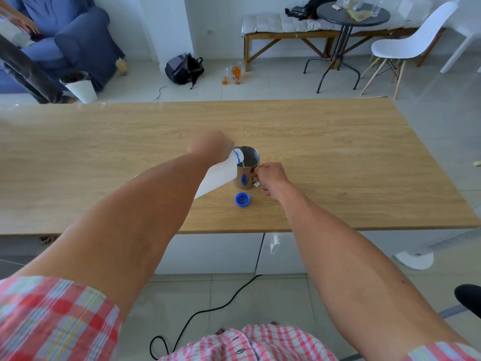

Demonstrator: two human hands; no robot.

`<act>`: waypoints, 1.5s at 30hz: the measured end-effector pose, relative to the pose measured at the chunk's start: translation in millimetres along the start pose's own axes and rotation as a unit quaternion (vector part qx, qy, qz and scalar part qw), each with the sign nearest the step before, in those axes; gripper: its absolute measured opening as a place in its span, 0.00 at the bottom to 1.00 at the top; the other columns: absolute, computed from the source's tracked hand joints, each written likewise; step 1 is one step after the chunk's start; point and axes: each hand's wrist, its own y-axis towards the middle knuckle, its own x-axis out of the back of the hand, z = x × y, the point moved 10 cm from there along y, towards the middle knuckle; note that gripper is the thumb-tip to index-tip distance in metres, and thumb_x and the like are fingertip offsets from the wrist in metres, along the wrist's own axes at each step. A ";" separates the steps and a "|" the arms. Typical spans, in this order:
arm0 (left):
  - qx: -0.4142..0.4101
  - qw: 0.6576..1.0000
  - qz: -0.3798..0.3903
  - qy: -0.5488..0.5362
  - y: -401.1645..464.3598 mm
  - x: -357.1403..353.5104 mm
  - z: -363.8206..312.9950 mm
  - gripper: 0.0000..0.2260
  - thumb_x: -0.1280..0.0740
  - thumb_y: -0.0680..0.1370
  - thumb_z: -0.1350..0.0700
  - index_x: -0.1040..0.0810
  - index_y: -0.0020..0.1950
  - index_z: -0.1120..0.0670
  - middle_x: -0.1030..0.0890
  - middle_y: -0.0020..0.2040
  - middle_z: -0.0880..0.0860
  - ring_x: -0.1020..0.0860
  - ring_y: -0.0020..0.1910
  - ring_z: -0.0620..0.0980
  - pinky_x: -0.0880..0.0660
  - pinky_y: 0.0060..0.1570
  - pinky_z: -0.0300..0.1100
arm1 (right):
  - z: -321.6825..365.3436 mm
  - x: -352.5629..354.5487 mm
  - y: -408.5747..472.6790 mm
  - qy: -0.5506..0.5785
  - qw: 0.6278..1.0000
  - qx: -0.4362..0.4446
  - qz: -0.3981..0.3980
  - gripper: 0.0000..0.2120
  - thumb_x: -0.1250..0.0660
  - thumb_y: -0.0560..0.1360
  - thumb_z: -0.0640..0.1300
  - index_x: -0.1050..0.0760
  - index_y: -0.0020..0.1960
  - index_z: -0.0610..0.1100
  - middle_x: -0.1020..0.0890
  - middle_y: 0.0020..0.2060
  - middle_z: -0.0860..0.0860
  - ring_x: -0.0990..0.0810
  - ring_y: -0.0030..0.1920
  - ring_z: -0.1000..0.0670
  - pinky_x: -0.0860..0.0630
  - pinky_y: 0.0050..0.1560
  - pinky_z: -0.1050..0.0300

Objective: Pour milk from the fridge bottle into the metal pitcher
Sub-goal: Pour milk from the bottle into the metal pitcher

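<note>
- The metal pitcher (pixel 246 169) stands upright on the tabletop (pixel 338 157), about midway between its left and right edges.
- The milk bottle (pixel 218 175), tilted, lies left of it, mouth over the rim.
- The cap (pixel 242 199) lies just nearer the front edge.
- The left hand (pixel 210 148) is on the bottle; the right hand (pixel 270 178) is at the pitcher's right side.

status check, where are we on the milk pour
Left hand tipping milk bottle, milk running into metal pitcher. Right hand steadying pitcher handle. Blue cap on table, clear of pour.
</note>
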 end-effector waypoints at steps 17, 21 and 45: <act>-0.002 1.000 0.006 -0.004 8.6 -4.9 0.8 0.12 0.43 0.83 0.50 0.24 0.51 0.55 0.26 0.40 0.53 0.23 0.48 0.57 0.32 0.46 0.48 | 1.1 2.0 0.7 -0.016 1.000 -0.002 -0.003 0.10 0.40 0.80 0.37 0.20 0.48 0.42 0.20 0.39 0.45 0.35 0.25 0.52 0.40 0.23 0.64; -0.004 1.000 0.004 -0.008 11.2 -6.0 1.8 0.12 0.43 0.83 0.49 0.24 0.52 0.54 0.26 0.40 0.53 0.24 0.48 0.57 0.32 0.46 0.48 | 1.9 2.5 0.6 -0.016 1.000 0.002 0.000 0.10 0.40 0.80 0.37 0.21 0.48 0.43 0.21 0.39 0.45 0.35 0.25 0.53 0.40 0.22 0.65; 0.006 1.000 0.014 -0.009 13.8 -7.2 1.5 0.11 0.43 0.82 0.51 0.24 0.52 0.55 0.26 0.41 0.53 0.23 0.47 0.57 0.32 0.44 0.48 | 6.8 3.7 -3.4 -0.026 1.000 0.014 0.005 0.10 0.40 0.80 0.35 0.20 0.47 0.41 0.23 0.38 0.44 0.36 0.24 0.53 0.40 0.21 0.66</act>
